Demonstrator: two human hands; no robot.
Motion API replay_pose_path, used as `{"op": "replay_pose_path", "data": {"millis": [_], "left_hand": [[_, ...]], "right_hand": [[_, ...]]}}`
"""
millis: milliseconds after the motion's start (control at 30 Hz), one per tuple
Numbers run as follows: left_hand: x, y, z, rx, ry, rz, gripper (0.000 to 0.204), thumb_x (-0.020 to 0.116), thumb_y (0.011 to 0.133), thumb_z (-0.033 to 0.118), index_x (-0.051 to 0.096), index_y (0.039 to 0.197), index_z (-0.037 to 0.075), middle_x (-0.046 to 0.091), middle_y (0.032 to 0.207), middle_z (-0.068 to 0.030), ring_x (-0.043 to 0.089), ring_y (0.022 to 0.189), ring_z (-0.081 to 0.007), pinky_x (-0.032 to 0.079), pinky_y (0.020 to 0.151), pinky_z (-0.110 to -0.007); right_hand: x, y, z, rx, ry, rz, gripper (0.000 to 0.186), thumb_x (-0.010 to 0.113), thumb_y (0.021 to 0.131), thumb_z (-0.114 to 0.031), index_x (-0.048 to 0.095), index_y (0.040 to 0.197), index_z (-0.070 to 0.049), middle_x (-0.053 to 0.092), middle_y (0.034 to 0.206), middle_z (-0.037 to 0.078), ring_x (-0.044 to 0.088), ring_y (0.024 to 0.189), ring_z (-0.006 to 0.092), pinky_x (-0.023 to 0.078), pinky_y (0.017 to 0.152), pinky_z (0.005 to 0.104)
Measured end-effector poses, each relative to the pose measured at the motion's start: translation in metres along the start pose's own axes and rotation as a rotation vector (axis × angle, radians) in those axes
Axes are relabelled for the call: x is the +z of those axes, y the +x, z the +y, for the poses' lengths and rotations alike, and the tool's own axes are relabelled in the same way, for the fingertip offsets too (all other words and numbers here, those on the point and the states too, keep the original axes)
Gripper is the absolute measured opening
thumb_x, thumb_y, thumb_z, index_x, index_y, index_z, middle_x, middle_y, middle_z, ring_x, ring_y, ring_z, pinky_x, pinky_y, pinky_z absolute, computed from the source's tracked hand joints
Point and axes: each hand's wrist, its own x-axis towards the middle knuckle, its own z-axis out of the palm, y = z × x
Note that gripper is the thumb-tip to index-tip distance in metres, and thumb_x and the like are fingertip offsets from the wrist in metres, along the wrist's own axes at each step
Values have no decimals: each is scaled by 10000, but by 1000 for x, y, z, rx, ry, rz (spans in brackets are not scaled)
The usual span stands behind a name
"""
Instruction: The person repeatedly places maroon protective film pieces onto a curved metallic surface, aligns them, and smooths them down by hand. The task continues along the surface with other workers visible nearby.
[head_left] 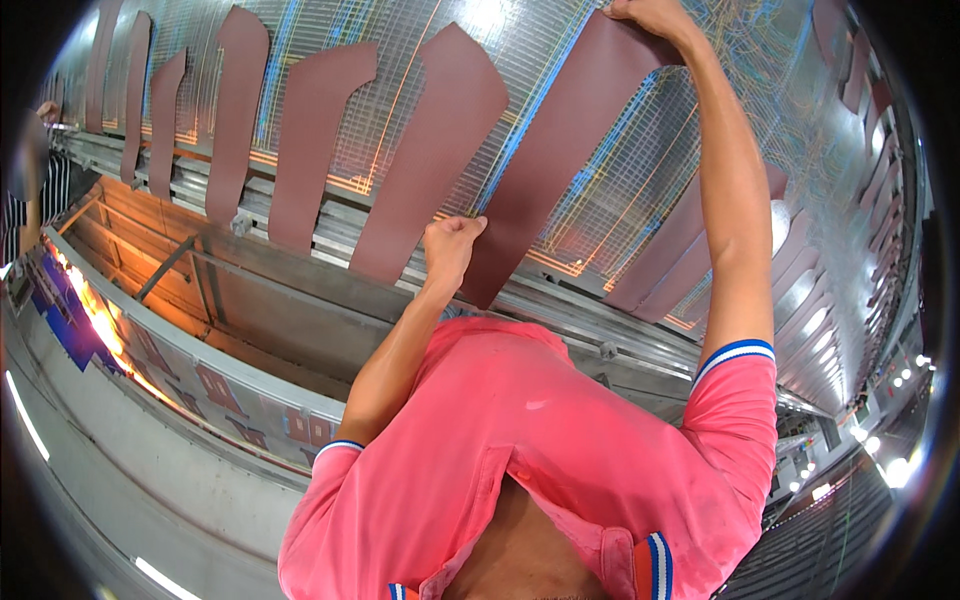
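Head view: Holding a long brown panel (560, 150) at two places

Lies slantwise across the worktop (387, 120), in a row with other brown pieces (435, 150), with the near end over a metal rail (590, 315). To do this well, pull softly at both places, just enough to smooth out any bumps. Better to leave a gap on each side, so as not to cover the next piece.

Reaching far up with the right arm (730, 200), a little bent, to touch the far end with the right hand (655, 15): cut off in part, so cannot tell if gripping or loose. Bending the left arm (390, 360), with the left hand (450, 247) low on the panel's left edge, pinching there, by the look of it, with thumb and fingers (477, 227) together.
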Motion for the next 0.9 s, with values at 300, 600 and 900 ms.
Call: {"op": "replay_pose_path", "data": {"millis": [300,600,900], "left_hand": [[7,-9,18,-46,54,78,223,745,822,138,675,672,-12,448,556,70,360,514,-32,256,468,-258],[7,-1,13,-77,12,93,205,752,796,131,667,664,0,432,558,77,350,518,-41,260,482,-269],[9,1,17,-69,61,95,194,752,785,124,669,679,-16,489,594,53,403,559,-62,312,520,-268]], "right_hand": [[-11,-6,-11,107,39,-31,163,709,676,-178,667,672,-20,600,574,86,571,549,196,460,536,371],[-14,-7,-12,81,33,-15,133,704,687,-148,668,666,-23,597,575,76,559,548,181,458,539,360],[-21,-15,-8,87,53,3,126,711,688,-141,665,647,-31,593,572,62,553,541,163,451,531,348]]}}
